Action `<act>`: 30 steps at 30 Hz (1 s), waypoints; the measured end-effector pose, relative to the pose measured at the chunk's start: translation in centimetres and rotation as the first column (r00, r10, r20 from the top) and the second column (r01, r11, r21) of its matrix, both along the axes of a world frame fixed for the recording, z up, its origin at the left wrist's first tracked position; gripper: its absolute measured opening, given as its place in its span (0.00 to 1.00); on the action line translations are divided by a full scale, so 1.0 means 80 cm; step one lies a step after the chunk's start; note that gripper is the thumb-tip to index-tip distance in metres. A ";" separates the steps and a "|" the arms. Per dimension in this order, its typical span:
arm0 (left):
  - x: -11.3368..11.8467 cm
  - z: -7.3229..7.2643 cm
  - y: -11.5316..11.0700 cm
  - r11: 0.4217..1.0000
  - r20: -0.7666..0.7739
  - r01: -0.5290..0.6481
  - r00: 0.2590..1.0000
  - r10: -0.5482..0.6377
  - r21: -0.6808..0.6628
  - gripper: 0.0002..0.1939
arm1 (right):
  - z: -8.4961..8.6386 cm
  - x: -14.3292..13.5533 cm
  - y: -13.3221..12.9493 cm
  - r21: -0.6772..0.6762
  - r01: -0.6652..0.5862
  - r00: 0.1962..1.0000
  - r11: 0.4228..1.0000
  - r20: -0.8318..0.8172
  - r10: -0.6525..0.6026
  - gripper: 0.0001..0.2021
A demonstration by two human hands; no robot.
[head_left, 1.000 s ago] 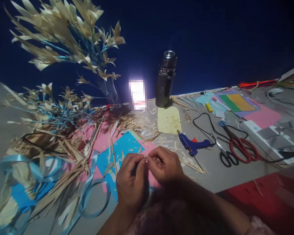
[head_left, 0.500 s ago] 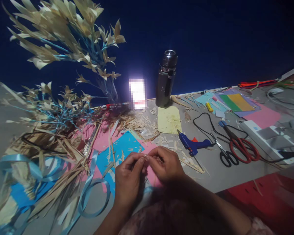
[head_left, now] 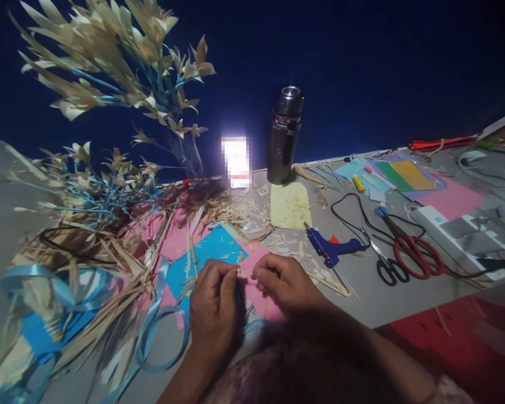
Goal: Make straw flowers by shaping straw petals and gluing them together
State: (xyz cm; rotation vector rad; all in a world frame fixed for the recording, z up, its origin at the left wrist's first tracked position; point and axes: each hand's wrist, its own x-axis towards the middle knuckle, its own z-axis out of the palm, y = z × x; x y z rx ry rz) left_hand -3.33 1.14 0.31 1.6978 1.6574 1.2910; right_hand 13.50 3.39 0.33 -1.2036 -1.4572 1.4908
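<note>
Pale strand pinched between two hands, above the table's near edge

Thin pale strand (head_left: pixel 246 273) spans the short gap between both hands, above a pink sheet (head_left: pixel 263 300). Left hand (head_left: pixel 214 306): thumb and forefinger closed on one end. Right hand (head_left: pixel 287 281): thumb and forefinger closed at the other. Blue sheet (head_left: pixel 219 247) just beyond, strewn with shavings. Right of the hands, a blue glue gun (head_left: pixel 330 249), then black-handled scissors (head_left: pixel 393 270) and red-handled scissors (head_left: pixel 418 257). Dark flask (head_left: pixel 283 146) upright near the far edge of the table (head_left: pixel 357 297), beside a yellow sheet (head_left: pixel 290 206); contents hidden by its metal walls. Toward the far left corner, pale flowers (head_left: pixel 151 67) on blue stems; their base too dim to tell whether it is a vase. Coiled blue ribbon (head_left: pixel 184 342) near the near edge, left.
</note>
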 end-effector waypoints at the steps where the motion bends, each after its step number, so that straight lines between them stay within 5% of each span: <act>1: 0.000 0.001 0.000 1.000 -0.006 0.014 1.000 -0.014 0.009 0.09 | 0.001 0.001 0.001 -0.002 -0.021 1.000 1.000 0.002 0.021 0.10; 5: -0.001 0.001 0.000 0.988 -0.053 0.125 0.991 -0.120 0.088 0.09 | 0.008 0.004 0.009 -0.051 -0.046 0.993 0.998 -0.114 0.040 0.12; 11: -0.004 -0.009 0.000 0.949 -0.206 0.183 0.970 -0.131 0.258 0.11 | -0.003 -0.003 0.015 -0.333 -0.097 0.918 0.938 -0.395 -0.046 0.19; 30: -0.005 -0.007 -0.003 0.941 -0.230 0.183 0.966 -0.118 0.285 0.09 | -0.017 0.003 0.017 -0.290 -0.165 0.900 0.943 -0.434 0.023 0.14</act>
